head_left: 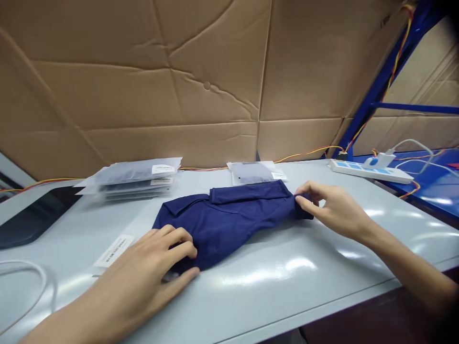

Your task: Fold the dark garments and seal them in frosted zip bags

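A folded navy-blue cloth garment (229, 215) lies across the table in front of me, with a folded band along its far edge. My left hand (158, 260) rests on its near left end, fingers curled over the fabric and thumb at the lower edge. At the other end, my right hand (326, 208) pinches the cloth between thumb and fingers, and the fabric there is slightly raised. Beside my left hand, a white barcode label (114, 251) shows on what looks like clear plastic, partly covered by the hand and the garment. The exact kind of garment cannot be made out.
Several flat garments in clear bags form a stack (136, 179) at the back left. Another bagged item (256, 172) lies behind the garment. A black flat object (39, 217) and a white cable (43, 277) are left. A power strip (371, 171) sits back right, near blue shelving (373, 102).
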A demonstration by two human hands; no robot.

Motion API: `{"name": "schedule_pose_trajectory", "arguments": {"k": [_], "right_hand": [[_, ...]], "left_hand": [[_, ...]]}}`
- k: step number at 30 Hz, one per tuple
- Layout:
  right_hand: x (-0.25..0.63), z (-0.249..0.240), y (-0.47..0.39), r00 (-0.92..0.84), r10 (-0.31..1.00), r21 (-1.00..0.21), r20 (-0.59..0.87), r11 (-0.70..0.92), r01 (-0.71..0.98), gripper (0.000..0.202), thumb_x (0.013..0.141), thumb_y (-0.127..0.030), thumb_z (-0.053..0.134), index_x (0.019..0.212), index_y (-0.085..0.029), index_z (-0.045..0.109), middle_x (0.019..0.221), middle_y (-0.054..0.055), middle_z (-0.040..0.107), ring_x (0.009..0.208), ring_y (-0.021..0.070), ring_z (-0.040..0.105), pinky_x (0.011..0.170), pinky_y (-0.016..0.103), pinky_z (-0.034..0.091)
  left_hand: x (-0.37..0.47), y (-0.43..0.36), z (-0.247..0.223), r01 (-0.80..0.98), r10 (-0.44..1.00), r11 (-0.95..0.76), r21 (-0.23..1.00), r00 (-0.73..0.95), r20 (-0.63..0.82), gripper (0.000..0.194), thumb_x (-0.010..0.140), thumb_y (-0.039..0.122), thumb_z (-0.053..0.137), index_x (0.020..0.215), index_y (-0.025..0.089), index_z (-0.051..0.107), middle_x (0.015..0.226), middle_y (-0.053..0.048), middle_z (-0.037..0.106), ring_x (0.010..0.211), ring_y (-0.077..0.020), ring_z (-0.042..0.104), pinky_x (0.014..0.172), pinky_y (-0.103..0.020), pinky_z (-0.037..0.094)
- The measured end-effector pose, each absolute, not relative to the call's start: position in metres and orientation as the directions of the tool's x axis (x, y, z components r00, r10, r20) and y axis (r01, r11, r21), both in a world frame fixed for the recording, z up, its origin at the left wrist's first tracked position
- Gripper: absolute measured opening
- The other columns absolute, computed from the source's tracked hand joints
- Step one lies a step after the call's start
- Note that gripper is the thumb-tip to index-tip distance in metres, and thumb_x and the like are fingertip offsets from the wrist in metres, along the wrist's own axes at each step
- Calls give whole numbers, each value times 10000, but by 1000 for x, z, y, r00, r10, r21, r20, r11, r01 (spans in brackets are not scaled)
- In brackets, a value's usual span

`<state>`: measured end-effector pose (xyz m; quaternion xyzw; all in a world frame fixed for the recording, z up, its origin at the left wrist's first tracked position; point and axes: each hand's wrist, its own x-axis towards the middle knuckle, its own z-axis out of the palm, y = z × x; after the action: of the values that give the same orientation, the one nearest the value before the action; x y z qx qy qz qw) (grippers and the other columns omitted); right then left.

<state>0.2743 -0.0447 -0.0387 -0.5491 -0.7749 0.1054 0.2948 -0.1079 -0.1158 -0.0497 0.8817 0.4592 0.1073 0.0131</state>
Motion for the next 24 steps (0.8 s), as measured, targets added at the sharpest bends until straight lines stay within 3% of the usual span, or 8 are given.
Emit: {"name": "schedule_pose_trajectory", "arguments": {"k": [3,6,10,16,19,22,24], "right_hand": [[273,-38,-38,-205,920,-509,335,359,782,188,906,-408,555,871,-256,660,739,-3,695,619,178,595,584,317,452],[271,-36,-28,-165,925,-509,341,329,795,165,889,-393,558,884,-262,659,714,-5,689,602,188,602,562,323,446],[265,-37,-10,-174,916,-362,363,310,879,128,867,-340,552,905,-264,647,717,4,684,626,205,615,579,330,441],[252,-44,5,-264,928,-21,264,280,960,171,872,-220,500,923,-215,663,975,117,698,901,289,636,710,378,466],[242,-45,8,-305,903,111,301,285,952,219,887,-173,467,960,-178,674,1005,167,662,990,320,606,782,402,473],[235,-48,15,-409,856,159,316,378,912,228,914,-187,441,946,-185,667,988,147,650,964,302,592,852,420,469],[234,-52,21,-487,829,114,276,474,873,228,936,-217,428,929,-198,655,976,119,651,934,278,592,865,414,470]], "left_hand": [[-104,-114,-46,842,860,-505,192,471,198,252,945,430,469,868,295,667,917,-22,708,782,-229,634,692,-338,494],[-102,-98,-35,894,943,-318,316,264,201,342,948,518,416,827,282,632,735,5,683,601,-203,588,550,-307,432],[-101,-62,-25,922,963,-179,343,93,252,384,930,577,395,802,277,598,674,5,663,574,-219,567,533,-314,369],[-101,-30,-39,968,957,-190,164,145,251,287,907,522,446,862,279,593,795,-51,687,733,-303,613,566,-343,347],[-102,-27,-47,957,920,-271,102,227,318,277,920,485,438,914,259,597,928,-79,682,844,-318,618,647,-373,397],[-104,-26,-54,936,893,-345,75,302,334,278,938,457,423,895,246,599,949,-80,672,907,-312,613,745,-396,425],[-107,-26,-57,922,887,-377,88,331,323,280,946,446,419,879,245,602,943,-71,673,914,-299,614,784,-401,430]]}}
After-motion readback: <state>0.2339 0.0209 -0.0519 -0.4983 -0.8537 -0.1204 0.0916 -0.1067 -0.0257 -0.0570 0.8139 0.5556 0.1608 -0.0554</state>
